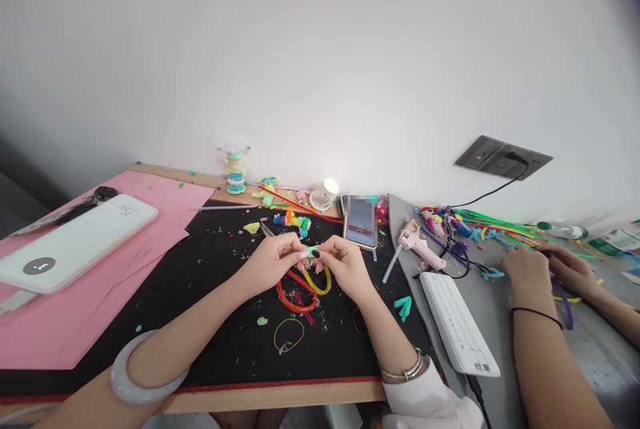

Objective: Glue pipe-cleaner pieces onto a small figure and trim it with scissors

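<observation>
My left hand point(273, 258) and my right hand point(345, 262) meet over the black mat point(220, 342), fingertips pinched together on a small green fuzzy piece point(313, 253). Just below them lie red orange-handled scissors point(296, 296) and a yellow pipe-cleaner loop point(320, 280). A thin yellow ring point(289, 334) lies nearer to me. A pale bangle sits on my left wrist and a metal bracelet on my right.
A white power bank point(75, 242) rests on pink paper point(60, 322) at left. A phone point(360, 221), a pink glue gun point(419, 242), a white keyboard point(457, 322) and a heap of coloured pipe cleaners point(495, 226) lie at right, where another person's hands point(545, 269) work.
</observation>
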A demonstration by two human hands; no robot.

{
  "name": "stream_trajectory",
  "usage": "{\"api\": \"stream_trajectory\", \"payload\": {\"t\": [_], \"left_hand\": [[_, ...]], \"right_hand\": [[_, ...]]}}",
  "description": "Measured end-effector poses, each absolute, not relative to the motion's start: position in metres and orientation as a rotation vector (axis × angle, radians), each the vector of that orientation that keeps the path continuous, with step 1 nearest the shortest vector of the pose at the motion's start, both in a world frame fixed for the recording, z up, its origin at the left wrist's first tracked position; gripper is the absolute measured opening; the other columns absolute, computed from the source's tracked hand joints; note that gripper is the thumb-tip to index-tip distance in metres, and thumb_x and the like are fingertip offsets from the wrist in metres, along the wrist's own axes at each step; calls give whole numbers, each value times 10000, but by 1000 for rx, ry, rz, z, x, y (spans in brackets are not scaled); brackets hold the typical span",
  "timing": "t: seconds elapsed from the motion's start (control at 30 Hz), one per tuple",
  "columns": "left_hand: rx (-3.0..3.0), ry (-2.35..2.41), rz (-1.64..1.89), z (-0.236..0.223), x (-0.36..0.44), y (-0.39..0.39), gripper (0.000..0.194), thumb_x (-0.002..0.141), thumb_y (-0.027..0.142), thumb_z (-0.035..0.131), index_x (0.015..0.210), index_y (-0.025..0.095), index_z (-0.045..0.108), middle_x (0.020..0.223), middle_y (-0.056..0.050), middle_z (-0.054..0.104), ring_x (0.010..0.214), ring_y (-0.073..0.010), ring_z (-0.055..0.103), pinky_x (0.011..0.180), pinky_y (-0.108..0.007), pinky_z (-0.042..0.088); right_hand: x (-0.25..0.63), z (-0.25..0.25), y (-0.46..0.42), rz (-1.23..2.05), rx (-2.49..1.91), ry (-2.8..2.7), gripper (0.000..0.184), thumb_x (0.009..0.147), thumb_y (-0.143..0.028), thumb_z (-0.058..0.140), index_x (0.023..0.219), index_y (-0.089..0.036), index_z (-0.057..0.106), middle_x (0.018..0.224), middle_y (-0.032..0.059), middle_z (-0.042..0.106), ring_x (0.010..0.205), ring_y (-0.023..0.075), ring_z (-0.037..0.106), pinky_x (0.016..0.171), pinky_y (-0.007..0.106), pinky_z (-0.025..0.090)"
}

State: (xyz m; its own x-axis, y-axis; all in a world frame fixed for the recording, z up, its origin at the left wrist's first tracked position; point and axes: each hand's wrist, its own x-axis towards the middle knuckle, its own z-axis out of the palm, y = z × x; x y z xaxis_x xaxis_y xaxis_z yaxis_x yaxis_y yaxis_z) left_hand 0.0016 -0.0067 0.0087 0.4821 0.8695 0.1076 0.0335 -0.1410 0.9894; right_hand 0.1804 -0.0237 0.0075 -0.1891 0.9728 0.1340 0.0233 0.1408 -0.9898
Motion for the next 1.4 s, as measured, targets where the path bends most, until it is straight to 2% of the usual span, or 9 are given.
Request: {"api": "stream_trajectory", "payload": {"t": [0.23, 0.5, 0.8, 1.13, 1.4], "left_hand": [[1628, 845, 869, 6, 1, -5, 175, 813, 307, 545, 715, 163, 549, 649, -6, 608, 648, -156, 597, 673, -307, 482], [1552, 772, 873, 9, 2, -7, 133, 815, 301, 548, 832, 170, 550, 752, -8, 628, 757, -166, 622, 752, -327, 488], [1652, 836, 872, 6, 0, -3, 139, 824, 280, 532, 754, 161, 554, 663, 9, 585, 646, -141, 582, 660, -286, 465], [1653, 821, 833, 5, 0, -3, 158, 831, 294, 523, 738, 167, 538, 647, 12, 571, 638, -137, 567, 652, -278, 450], [1609, 787, 864, 14, 1, -5, 206, 870, 341, 455, 936, 179, 563, 811, -20, 625, 763, -157, 610, 754, -306, 483]], "right_hand": [[180, 8, -24, 1190, -1060, -1477, 191, 773, -300, 631, 679, -173, 523, 620, -2, 637, 486, 94, 544, 491, 219, 447], [179, 5, -25, 1145, -1071, -1526, 194, 801, -325, 595, 704, -187, 500, 651, -8, 607, 535, 105, 530, 525, 231, 432], [177, 6, -29, 1020, -1131, -1670, 97, 817, -278, 564, 811, -196, 512, 674, -23, 565, 607, 117, 535, 572, 232, 418], [179, 5, -27, 1079, -1100, -1690, 146, 847, -247, 506, 716, -193, 471, 651, -22, 556, 554, 103, 472, 537, 224, 383], [177, 8, -26, 996, -1105, -1602, 170, 846, -263, 497, 701, -200, 433, 614, -42, 518, 522, 98, 456, 507, 218, 357]]}}
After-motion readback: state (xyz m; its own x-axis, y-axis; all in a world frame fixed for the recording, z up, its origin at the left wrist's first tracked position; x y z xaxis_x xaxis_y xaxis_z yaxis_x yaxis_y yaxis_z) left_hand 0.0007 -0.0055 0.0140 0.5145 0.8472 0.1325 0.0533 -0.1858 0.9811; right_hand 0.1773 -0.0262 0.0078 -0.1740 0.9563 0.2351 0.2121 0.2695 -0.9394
